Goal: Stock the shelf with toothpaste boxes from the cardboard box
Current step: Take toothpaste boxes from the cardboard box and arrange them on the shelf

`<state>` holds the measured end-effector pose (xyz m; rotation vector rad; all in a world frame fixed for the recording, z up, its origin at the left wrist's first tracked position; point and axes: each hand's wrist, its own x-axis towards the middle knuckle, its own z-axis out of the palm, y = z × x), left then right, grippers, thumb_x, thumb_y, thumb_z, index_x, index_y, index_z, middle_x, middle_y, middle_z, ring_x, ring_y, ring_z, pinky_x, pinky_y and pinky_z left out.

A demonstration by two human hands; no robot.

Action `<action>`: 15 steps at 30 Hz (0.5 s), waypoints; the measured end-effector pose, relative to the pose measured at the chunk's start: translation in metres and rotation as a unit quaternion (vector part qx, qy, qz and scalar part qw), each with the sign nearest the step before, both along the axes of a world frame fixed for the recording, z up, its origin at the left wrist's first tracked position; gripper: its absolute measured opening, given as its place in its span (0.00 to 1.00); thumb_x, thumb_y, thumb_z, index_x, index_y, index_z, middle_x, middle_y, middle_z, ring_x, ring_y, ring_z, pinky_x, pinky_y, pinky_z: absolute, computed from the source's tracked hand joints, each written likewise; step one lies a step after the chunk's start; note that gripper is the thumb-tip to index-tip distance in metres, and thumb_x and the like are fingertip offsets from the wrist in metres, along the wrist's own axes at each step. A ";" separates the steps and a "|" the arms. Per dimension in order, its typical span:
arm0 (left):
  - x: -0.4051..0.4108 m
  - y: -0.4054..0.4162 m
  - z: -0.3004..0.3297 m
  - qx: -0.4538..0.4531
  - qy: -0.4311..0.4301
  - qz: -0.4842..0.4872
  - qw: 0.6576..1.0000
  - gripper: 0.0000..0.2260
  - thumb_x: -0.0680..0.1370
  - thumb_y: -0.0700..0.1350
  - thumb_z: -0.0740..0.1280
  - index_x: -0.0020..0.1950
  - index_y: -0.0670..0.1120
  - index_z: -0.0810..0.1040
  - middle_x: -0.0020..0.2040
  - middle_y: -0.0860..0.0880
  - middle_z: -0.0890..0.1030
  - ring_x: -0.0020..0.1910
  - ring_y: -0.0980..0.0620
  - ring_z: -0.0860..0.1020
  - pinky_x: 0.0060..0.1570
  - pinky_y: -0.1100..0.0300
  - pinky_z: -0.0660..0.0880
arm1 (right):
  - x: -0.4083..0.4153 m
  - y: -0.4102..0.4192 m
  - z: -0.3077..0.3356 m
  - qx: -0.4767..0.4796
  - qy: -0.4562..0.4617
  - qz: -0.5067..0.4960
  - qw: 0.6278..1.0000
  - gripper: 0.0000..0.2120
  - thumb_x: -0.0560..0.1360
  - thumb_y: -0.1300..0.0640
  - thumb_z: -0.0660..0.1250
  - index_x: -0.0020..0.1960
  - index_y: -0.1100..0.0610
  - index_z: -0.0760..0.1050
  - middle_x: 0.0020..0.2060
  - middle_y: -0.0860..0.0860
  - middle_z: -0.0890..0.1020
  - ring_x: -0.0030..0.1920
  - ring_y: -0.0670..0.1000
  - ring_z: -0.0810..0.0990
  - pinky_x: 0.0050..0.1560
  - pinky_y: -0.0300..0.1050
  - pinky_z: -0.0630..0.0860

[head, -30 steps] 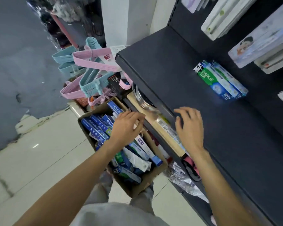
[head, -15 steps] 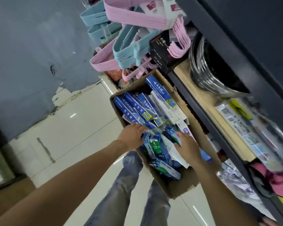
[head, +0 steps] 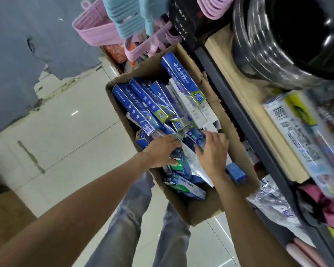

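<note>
An open cardboard box [head: 201, 211] stands on the floor against the shelving, filled with several toothpaste boxes. Long blue ones [head: 143, 105] lie at its far end, and green-and-white ones [head: 185, 186] at its near end. Both my hands are inside the box. My left hand [head: 160, 151] curls around a dark blue and green toothpaste box [head: 178, 160]. My right hand [head: 213, 155] closes over a small blue toothpaste box [head: 196, 136] beside it. The upper shelf is out of view.
The dark edge of a lower shelf [head: 229, 89] runs along the box's right side, with stacked black basins [head: 268, 54] and wrapped packages [head: 297, 132] on it. Pink and blue hangers [head: 123, 22] hang beyond the box. My legs stand on white floor tiles [head: 66, 132].
My view dropped from the upper shelf to the floor box. Both hands went from above the shelf edge down into the box and closed on toothpaste boxes.
</note>
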<state>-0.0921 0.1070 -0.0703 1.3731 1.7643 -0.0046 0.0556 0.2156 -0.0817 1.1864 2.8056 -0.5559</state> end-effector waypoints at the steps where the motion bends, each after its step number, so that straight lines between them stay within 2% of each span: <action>1: -0.003 -0.004 0.011 0.028 -0.055 0.064 0.996 0.24 0.75 0.53 0.69 0.67 0.45 0.70 0.61 0.46 0.72 0.60 0.46 0.72 0.56 0.54 0.68 | 0.004 0.002 0.019 -0.058 0.054 -0.056 0.995 0.23 0.67 0.57 0.76 0.58 0.62 0.74 0.49 0.56 0.79 0.52 0.57 0.74 0.52 0.50 0.70; 2: -0.007 -0.008 0.023 0.048 -0.104 0.137 0.984 0.22 0.74 0.51 0.70 0.65 0.44 0.71 0.57 0.47 0.72 0.55 0.47 0.74 0.53 0.56 0.70 | 0.008 0.005 0.041 -0.125 0.104 -0.115 0.980 0.23 0.70 0.58 0.74 0.61 0.63 0.72 0.51 0.54 0.77 0.53 0.53 0.74 0.55 0.44 0.70; 4: -0.018 -0.017 0.048 0.081 -0.173 0.279 0.941 0.20 0.73 0.49 0.72 0.62 0.46 0.72 0.52 0.51 0.74 0.50 0.51 0.75 0.50 0.61 0.71 | 0.014 0.009 0.087 -0.250 0.204 -0.226 0.919 0.22 0.72 0.61 0.71 0.63 0.63 0.68 0.55 0.52 0.75 0.53 0.45 0.75 0.54 0.33 0.73; 5: -0.023 -0.022 0.062 0.090 -0.196 0.342 0.915 0.19 0.72 0.49 0.73 0.60 0.49 0.71 0.50 0.52 0.76 0.47 0.52 0.76 0.48 0.63 0.72 | 0.015 0.010 0.109 -0.297 0.255 -0.274 0.878 0.20 0.73 0.63 0.70 0.63 0.60 0.68 0.55 0.53 0.77 0.52 0.46 0.78 0.54 0.35 0.75; 7: -0.034 -0.024 0.090 0.115 -0.238 0.460 0.848 0.18 0.71 0.49 0.75 0.55 0.53 0.71 0.46 0.53 0.78 0.42 0.53 0.77 0.47 0.61 0.73 | 0.015 0.010 0.150 -0.325 0.326 -0.342 0.819 0.16 0.74 0.65 0.69 0.56 0.53 0.69 0.50 0.50 0.81 0.49 0.45 0.82 0.51 0.42 0.79; 9: -0.041 -0.023 0.118 0.154 -0.259 0.560 0.772 0.14 0.72 0.47 0.74 0.53 0.52 0.72 0.45 0.53 0.79 0.42 0.54 0.78 0.48 0.56 0.76 | 0.009 0.012 0.188 -0.342 0.371 -0.386 0.772 0.14 0.75 0.67 0.67 0.53 0.51 0.69 0.44 0.43 0.82 0.45 0.41 0.82 0.48 0.40 0.79; 10: -0.043 -0.022 0.133 0.174 -0.265 0.600 0.735 0.12 0.73 0.45 0.72 0.54 0.50 0.73 0.45 0.53 0.80 0.42 0.55 0.79 0.49 0.56 0.77 | 0.007 0.012 0.203 -0.350 0.388 -0.397 0.755 0.14 0.75 0.67 0.66 0.52 0.51 0.69 0.41 0.42 0.83 0.45 0.41 0.82 0.48 0.40 0.79; 12: -0.046 -0.018 0.160 0.216 -0.283 0.654 0.668 0.14 0.73 0.46 0.73 0.56 0.47 0.75 0.44 0.53 0.82 0.42 0.56 0.81 0.47 0.58 0.77 | 0.005 0.011 0.231 -0.358 0.400 -0.398 0.744 0.14 0.75 0.65 0.67 0.52 0.48 0.70 0.41 0.37 0.83 0.46 0.41 0.82 0.51 0.41 0.78; 15: -0.044 -0.010 0.196 0.234 -0.312 0.694 0.605 0.13 0.73 0.47 0.72 0.55 0.46 0.77 0.44 0.51 0.81 0.39 0.58 0.82 0.39 0.65 0.76 | 0.005 0.004 0.260 -0.370 0.399 -0.391 0.742 0.15 0.73 0.62 0.70 0.51 0.44 0.73 0.44 0.38 0.83 0.49 0.43 0.81 0.53 0.42 0.74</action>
